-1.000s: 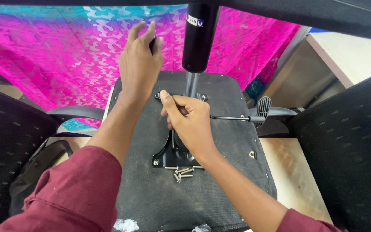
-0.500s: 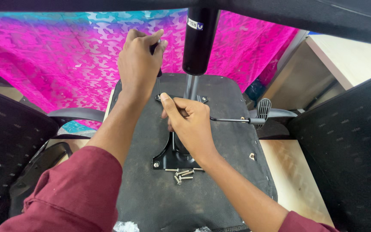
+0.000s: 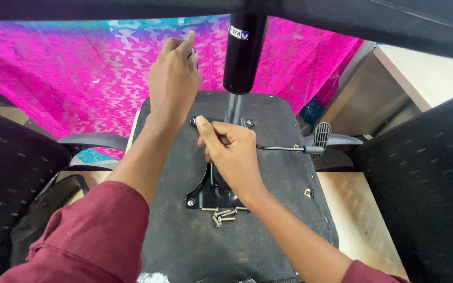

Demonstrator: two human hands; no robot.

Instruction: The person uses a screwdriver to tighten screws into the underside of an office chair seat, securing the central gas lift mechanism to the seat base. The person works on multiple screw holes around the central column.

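Since a second ago the left hand (image 3: 174,78) has lifted a little and drawn back from the black gas cylinder (image 3: 243,52), while the right hand (image 3: 232,154) has stayed on the metal plate. The upturned chair seat (image 3: 268,131), its black fabric underside facing up, fills the middle of the frame, and both hands work over its upper half. The black mounting plate (image 3: 211,194) is bolted at its centre; the right hand lies curled on the plate's upper part, thumb pointing up, though what the fingers grip is hidden beneath them. The left hand, in the upper middle, is closed around a thin dark tool (image 3: 193,107) whose shaft runs down to the plate just beside the right thumb. The gas cylinder rises from the plate right behind the right hand, toward the top edge. A slim lever (image 3: 284,149) with a ribbed paddle reaches right from under the right hand. A small heap of loose silver screws (image 3: 222,215) lies on the fabric just below the plate. Black mesh chair backs (image 3: 425,173) stand at the left and right edges. A bright pink patterned cloth (image 3: 69,73) hangs across the upper frame, with a pale wooden tabletop (image 3: 357,220) under the seat.
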